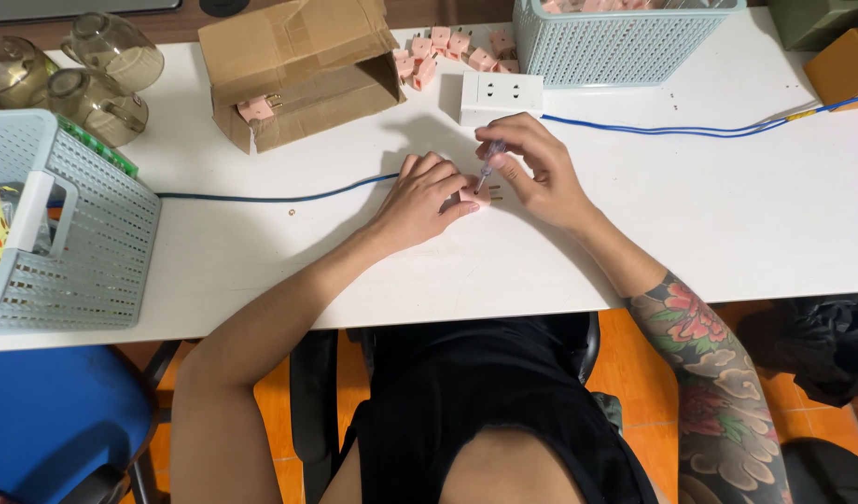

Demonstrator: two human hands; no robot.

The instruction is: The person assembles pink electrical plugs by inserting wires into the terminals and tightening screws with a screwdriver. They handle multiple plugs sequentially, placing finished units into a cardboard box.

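While the left hand (pixel 419 198) pins a small pink plug adapter (pixel 475 196) flat on the white table (pixel 727 215), fingers closed over it, the right hand (pixel 531 168) pinches a thin screwdriver (pixel 488 164), tip down on the adapter (contact point hidden). White power strip (pixel 501 96) sits just behind; more pink adapters (pixel 447 51) lie beside the cardboard box (pixel 298 70).

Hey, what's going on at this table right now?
A person seated at a white table is working on a small pink plug adapter. The left hand pins it to the tabletop while the right hand holds a small screwdriver tip-down onto it. More pink adapters lie piled near an open cardboard box, beside a white power strip with a blue cable. Light blue baskets stand at the table's edges.
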